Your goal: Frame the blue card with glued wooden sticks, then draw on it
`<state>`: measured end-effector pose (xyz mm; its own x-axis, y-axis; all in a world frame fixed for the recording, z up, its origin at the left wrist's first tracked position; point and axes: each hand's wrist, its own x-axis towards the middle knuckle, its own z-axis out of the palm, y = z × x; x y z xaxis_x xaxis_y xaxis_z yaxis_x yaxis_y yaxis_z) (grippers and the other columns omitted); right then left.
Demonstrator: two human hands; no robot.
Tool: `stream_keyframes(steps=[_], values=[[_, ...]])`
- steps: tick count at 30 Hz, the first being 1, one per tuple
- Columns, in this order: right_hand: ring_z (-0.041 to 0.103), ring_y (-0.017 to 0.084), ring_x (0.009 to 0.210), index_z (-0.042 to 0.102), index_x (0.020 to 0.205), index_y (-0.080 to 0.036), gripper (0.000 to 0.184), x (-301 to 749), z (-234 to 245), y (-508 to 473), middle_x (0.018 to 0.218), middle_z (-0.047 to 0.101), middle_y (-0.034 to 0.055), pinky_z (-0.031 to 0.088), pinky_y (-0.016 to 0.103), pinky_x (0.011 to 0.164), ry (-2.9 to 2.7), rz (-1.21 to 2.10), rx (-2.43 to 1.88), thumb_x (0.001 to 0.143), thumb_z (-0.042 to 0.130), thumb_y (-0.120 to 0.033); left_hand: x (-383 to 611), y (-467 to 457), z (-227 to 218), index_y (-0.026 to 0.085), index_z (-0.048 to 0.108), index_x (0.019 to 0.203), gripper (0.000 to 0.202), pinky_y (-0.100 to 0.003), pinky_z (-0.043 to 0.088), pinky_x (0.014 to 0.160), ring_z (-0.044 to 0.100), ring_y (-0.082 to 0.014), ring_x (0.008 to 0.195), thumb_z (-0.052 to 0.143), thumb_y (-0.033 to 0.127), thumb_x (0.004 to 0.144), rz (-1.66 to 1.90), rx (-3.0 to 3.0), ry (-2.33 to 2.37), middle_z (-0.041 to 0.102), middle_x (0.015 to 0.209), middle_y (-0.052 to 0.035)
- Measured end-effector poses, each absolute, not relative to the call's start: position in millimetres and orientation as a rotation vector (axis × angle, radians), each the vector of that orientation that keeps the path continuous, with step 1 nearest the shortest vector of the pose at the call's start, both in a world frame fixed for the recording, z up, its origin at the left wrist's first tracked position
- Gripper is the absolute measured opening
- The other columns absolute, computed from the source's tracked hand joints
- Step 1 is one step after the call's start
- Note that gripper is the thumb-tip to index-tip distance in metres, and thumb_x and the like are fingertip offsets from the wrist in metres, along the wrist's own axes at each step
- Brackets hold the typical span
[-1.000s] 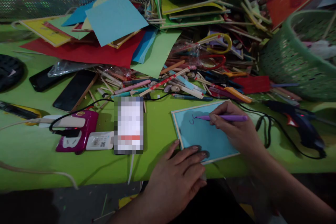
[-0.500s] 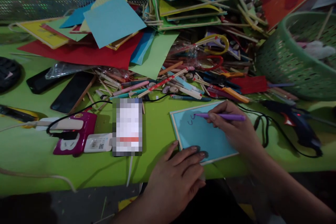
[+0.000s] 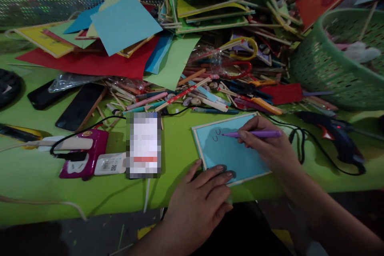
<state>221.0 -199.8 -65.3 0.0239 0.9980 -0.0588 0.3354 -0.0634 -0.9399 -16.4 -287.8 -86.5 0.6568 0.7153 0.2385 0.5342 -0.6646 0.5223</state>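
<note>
A blue sheet of paper (image 3: 240,156) edged with thin pale wooden sticks lies on the green tabletop in front of me. Two small dark curved strokes (image 3: 216,135) show near its upper left. Between the fingertips of my right hand (image 3: 264,142) is a purple marker (image 3: 265,133), its tip at the paper just right of the strokes. My left hand (image 3: 202,198) rests over the paper's lower left edge, fingers spread and lying flat. Part of the sheet's lower edge is hidden beneath it.
A phone with a blurred screen (image 3: 144,144) and a magenta power strip (image 3: 99,148) are at left. A glue gun (image 3: 336,136) with its cord and a green basket (image 3: 339,72) stand at right. Behind lie pens, sticks, scissors (image 3: 252,48) and piled coloured paper (image 3: 126,24).
The marker's tip has come off the second stroke and sits slightly lower, apart from it. That stroke now shows as a full curve. My left hand stays in place; the view shifts slightly.
</note>
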Motion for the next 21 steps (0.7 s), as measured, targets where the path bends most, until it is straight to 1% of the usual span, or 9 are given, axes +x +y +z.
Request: stream_keyframes(steps=[3, 8, 12, 15, 21], values=[[0.058, 0.017, 0.061, 0.068, 0.078, -0.025, 0.026, 221.2, -66.4, -199.9, 0.069, 0.068, 0.0013, 0.044, 0.031, 0.056, -1.423, 1.074, -1.511, 0.084, 0.08, -0.048, -16.4, -287.8, -88.2, 0.027, 0.069, 0.116, 0.019, -0.036, 0.02, 0.133, 0.053, -0.0092, 0.144, 0.057, 0.039, 0.107, 0.644, 2.455, 0.988, 0.068, 0.145, 0.0084], [0.056, 0.016, 0.06, 0.067, 0.078, -0.025, 0.023, 221.6, -65.9, -199.9, 0.069, 0.067, 0.0003, 0.042, 0.031, 0.056, -1.422, 1.085, -1.504, 0.084, 0.079, -0.043, -16.3, -288.5, -90.4, 0.027, 0.069, 0.118, 0.02, -0.039, 0.024, 0.131, 0.053, -0.0104, 0.144, 0.057, 0.038, 0.106, 0.605, 2.484, 0.973, 0.068, 0.145, 0.0068], [0.056, 0.017, 0.061, 0.067, 0.076, -0.025, 0.022, 222.1, -64.4, -198.9, 0.068, 0.064, 0.0002, 0.042, 0.032, 0.058, -1.461, 1.062, -1.501, 0.084, 0.079, -0.042, -16.4, -289.2, -90.5, 0.028, 0.07, 0.117, 0.019, -0.039, 0.024, 0.132, 0.053, -0.011, 0.144, 0.058, 0.038, 0.106, 0.622, 2.479, 0.987, 0.069, 0.144, 0.0063], [0.053, 0.017, 0.06, 0.067, 0.074, -0.025, 0.02, 222.4, -63.6, -198.4, 0.067, 0.063, -0.0001, 0.04, 0.032, 0.057, -1.471, 1.049, -1.5, 0.083, 0.078, -0.039, -16.6, -288.1, -88.6, 0.027, 0.07, 0.114, 0.019, -0.038, 0.024, 0.131, 0.055, -0.0112, 0.142, 0.056, 0.039, 0.107, 0.642, 2.468, 0.995, 0.07, 0.143, 0.006], [0.051, 0.017, 0.062, 0.064, 0.071, -0.024, 0.017, 220.7, -62.6, -198.0, 0.066, 0.059, -0.001, 0.039, 0.032, 0.058, -1.447, 1.051, -1.488, 0.081, 0.075, -0.032, -15.9, -286.3, -86.1, 0.027, 0.069, 0.113, 0.02, -0.039, 0.024, 0.131, 0.055, -0.0118, 0.142, 0.052, 0.037, 0.109, 0.626, 2.47, 0.98, 0.068, 0.145, 0.0078]])
